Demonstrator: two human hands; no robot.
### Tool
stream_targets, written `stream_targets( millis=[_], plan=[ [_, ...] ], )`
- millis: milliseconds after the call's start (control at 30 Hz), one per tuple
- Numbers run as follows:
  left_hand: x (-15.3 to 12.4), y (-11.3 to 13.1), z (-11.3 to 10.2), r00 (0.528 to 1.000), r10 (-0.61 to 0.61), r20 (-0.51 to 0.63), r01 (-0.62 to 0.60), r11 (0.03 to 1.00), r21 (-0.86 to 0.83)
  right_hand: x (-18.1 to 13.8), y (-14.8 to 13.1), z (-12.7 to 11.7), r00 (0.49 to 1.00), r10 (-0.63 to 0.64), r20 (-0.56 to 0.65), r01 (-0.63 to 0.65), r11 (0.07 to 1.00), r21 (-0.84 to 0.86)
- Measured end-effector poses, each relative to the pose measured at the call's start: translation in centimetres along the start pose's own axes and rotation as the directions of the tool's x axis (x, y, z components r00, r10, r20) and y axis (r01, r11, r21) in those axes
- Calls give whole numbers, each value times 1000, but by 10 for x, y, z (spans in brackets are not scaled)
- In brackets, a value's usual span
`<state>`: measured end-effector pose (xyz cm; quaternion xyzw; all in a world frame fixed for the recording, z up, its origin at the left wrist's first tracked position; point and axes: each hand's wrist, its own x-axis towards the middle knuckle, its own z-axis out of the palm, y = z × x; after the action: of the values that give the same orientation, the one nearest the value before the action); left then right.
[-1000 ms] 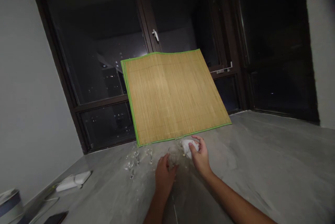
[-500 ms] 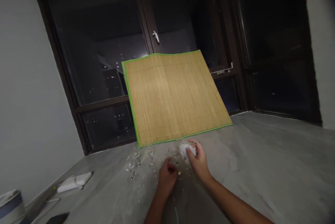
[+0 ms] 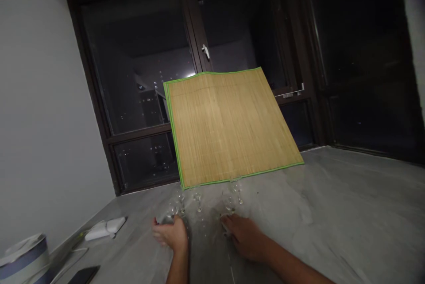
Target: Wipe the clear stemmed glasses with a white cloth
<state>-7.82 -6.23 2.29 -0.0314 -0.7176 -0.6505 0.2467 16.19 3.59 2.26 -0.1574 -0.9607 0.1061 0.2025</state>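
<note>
My left hand (image 3: pixel 171 234) is open and cupped at the near side of a small stemmed glass (image 3: pixel 172 209), thumb and fingers apart. Whether it touches the glass, I cannot tell. My right hand (image 3: pixel 245 236) is low over the counter with its fingers closed on a crumpled white cloth (image 3: pixel 226 230), mostly hidden beneath the hand. Just beyond those fingers stands another clear stemmed glass (image 3: pixel 229 202). A further glass (image 3: pixel 238 191) is behind it to the right. Toward the left, a stemmed glass (image 3: pixel 198 197) stands near the mat, with one more (image 3: pixel 181 197) beside it.
A bamboo mat (image 3: pixel 232 129) with green edging leans against the dark window (image 3: pixel 142 67). At left on the grey counter (image 3: pixel 348 213) lie a white power strip (image 3: pixel 104 229) with a cable and a dark phone (image 3: pixel 84 275). A striped canister (image 3: pixel 28 259) stands at the corner.
My left hand has moved left from the middle glasses to the leftmost glass and opened. My right hand has come down and toward me with the white cloth. The view has shifted slightly.
</note>
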Motion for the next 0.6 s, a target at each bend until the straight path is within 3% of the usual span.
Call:
stream_targets(
  millis=[133, 400, 600],
  plan=[
    [4, -15, 16, 988, -13, 156, 23, 998, -57, 4, 4, -5, 991, 131, 26, -129, 988, -85],
    [-1, -21, 25, 969, -73, 237, 68, 997, 28, 11, 17, -8, 943, 330, -48, -334, 937, -106],
    [-10, -15, 24, 955, -87, 284, 73, 996, 58, 12, 29, -6, 949, 303, -85, -310, 946, -91]
  ],
)
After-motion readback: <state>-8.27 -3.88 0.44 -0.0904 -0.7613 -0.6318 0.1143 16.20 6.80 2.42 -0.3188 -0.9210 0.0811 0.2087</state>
